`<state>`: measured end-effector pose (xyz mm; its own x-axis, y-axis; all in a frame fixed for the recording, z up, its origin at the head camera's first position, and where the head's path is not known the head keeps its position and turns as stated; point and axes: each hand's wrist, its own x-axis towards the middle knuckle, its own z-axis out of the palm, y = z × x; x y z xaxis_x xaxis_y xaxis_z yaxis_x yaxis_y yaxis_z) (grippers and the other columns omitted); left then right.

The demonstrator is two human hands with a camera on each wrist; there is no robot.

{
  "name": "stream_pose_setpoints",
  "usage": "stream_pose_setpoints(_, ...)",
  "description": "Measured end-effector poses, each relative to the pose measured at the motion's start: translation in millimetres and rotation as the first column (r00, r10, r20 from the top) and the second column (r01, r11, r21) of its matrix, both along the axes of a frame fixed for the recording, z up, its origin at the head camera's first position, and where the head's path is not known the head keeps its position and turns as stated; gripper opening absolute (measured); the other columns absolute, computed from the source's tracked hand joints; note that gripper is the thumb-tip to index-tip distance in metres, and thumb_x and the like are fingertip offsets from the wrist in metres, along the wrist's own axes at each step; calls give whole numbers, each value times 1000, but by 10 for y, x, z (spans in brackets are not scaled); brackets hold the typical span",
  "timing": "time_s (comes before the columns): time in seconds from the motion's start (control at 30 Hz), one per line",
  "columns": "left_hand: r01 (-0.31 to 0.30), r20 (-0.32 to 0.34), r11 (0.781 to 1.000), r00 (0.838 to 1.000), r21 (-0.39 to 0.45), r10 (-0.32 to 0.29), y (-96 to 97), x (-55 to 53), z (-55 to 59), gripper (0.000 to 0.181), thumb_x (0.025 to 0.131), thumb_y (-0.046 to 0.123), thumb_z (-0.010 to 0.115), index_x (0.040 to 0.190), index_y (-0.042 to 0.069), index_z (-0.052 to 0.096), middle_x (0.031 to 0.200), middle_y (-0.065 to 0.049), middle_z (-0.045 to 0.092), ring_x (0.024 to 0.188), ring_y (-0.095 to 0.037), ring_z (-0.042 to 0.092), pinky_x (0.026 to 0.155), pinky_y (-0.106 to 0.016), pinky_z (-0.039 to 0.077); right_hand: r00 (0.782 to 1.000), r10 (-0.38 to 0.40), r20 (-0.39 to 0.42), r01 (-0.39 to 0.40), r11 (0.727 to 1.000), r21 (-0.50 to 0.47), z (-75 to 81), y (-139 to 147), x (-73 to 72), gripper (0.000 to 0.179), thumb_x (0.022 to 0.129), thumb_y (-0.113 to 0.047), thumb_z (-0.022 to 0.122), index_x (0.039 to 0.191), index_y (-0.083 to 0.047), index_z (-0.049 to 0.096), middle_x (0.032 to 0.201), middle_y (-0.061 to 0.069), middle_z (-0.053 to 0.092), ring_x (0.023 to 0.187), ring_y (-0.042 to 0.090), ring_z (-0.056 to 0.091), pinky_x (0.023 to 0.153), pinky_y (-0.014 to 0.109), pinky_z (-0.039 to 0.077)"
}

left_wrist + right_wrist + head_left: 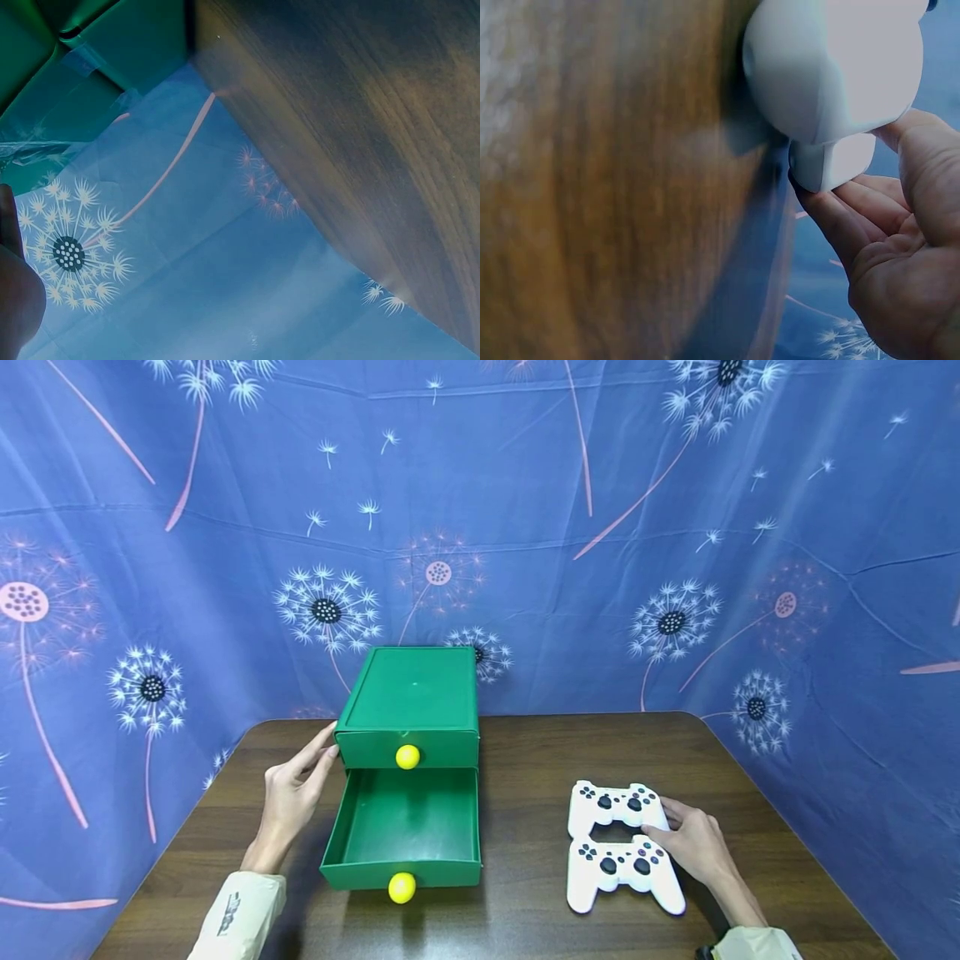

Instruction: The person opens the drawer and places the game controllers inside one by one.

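A green drawer cabinet (408, 689) stands left of centre, its upper drawer (367, 749) closed and its lower drawer (405, 818) pulled out with nothing inside. My left hand (288, 802) has its extended fingertips against the cabinet's left side, near the front corner. Only a bit of that hand shows in the left wrist view. On the right lie two white game controllers, a rear controller (618, 797) and a front controller (624, 853), one just behind the other. My right hand (693, 843) pinches the rear controller's right grip (832, 161) between thumb and fingers.
Both drawers carry round yellow knobs, the upper knob (407, 757) and the lower knob (402, 887). The brown wooden table (525, 827) has rounded far corners. Behind and beside it hangs a blue dandelion-print cloth (525, 593).
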<state>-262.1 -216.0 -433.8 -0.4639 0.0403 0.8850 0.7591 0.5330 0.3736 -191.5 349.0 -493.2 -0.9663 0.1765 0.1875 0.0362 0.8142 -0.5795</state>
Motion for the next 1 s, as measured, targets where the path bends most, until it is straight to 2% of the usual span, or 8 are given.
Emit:
stream_pose_setpoints(0.13,9,10,1000,1000,2,-9,4,18,24,50,86,-19,73,132,0,70,95,-18,77,91,6,67,59,-13,44,1000,-18,3,18,1000,13,25,-14,4,69,83,-14,82,133,23,53,122,37,63,105,52,67,85,58,55)
stream_pose_setpoints(0.27,15,6,1000,1000,4,-15,8,31,41,51,85,-20,73,132,1,71,95,-19,77,90,3,69,57,-15,42,1000,-22,-2,22,1000,19,49,-30,17,69,83,-16,82,133,23,53,123,37,62,106,53,66,86,58,54)
stream_pose_setpoints(0.57,15,28,1000,999,-7,-15,-15,20,16,49,90,-16,71,135,4,70,96,-15,78,91,5,68,62,-12,45,998,-29,-48,31,998,50,60,-87,33,68,83,-16,80,133,22,55,121,35,64,106,53,66,87,62,52)
stream_pose_setpoints(0.67,14,25,1000,1000,-5,-14,-14,12,16,49,89,-17,71,134,3,70,95,-15,78,92,6,67,65,-11,47,998,-43,-51,46,997,57,56,-95,30,67,83,-16,80,133,22,55,121,35,64,106,53,66,88,63,51)
stream_pose_setpoints(1.0,25,15,1000,1000,12,-26,0,23,42,52,86,-19,73,133,3,70,93,-17,78,93,8,67,64,-12,45,993,-49,-106,52,998,32,99,-137,39,65,85,-14,81,133,21,56,120,35,64,101,49,69,89,61,51)
